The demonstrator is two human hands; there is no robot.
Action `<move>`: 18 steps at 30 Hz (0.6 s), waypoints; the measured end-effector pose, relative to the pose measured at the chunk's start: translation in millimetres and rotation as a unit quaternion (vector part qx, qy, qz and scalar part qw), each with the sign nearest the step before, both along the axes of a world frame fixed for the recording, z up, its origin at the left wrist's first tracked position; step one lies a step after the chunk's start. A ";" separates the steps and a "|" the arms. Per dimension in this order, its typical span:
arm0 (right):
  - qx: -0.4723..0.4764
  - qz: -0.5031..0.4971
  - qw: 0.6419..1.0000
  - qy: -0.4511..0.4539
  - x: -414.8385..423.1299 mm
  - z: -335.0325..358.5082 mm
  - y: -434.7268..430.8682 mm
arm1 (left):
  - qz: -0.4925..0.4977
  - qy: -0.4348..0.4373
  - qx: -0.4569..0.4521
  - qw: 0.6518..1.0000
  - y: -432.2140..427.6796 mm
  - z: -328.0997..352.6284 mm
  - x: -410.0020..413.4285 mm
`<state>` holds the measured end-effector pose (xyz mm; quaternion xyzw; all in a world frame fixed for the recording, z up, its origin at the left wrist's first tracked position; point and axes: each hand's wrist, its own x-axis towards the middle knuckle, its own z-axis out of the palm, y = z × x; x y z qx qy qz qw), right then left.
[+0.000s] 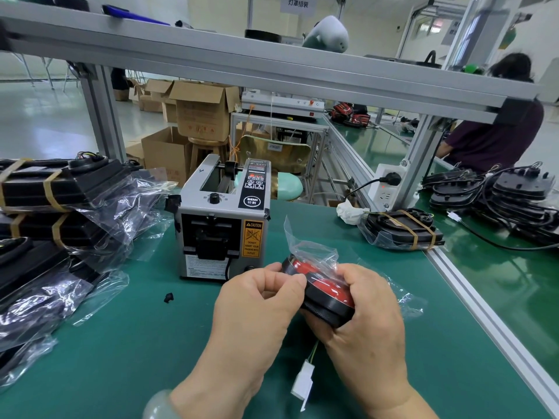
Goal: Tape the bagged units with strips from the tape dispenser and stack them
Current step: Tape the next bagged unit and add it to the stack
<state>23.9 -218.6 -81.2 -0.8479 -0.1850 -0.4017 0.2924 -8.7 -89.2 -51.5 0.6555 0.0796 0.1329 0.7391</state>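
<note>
A black and red round unit (325, 293) in a clear plastic bag sits between both hands above the green mat. My left hand (257, 300) pinches the bag against the unit's left edge. My right hand (363, 309) grips the unit from the right and underneath. A white connector (302, 385) on thin wires hangs below it. The grey tape dispenser (223, 219) stands just behind the hands. A stack of taped bagged units (54, 207) lies at the left, and one taped bagged unit (402, 229) lies at the right.
The green mat (136, 343) covers the bench, with a small black scrap (168, 297) near the dispenser. Unbagged black units with cables (508, 195) pile at far right beyond an aluminium rail (484, 313). A power strip (387, 186) stands behind. A person sits at back right.
</note>
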 end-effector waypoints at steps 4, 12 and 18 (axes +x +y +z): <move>0.006 0.003 1.000 0.006 -0.5 -0.4 1.0 | 0.005 -0.007 -0.008 1.000 -1.0 -3.5 -0.5; 0.012 0.002 1.000 0.001 -0.2 -1.2 0.2 | -0.050 -0.014 -0.086 0.995 1.4 -4.8 -0.5; 0.014 0.000 1.000 0.013 0.5 -1.8 0.0 | -0.074 -0.003 -0.089 0.993 5.7 -0.5 -0.4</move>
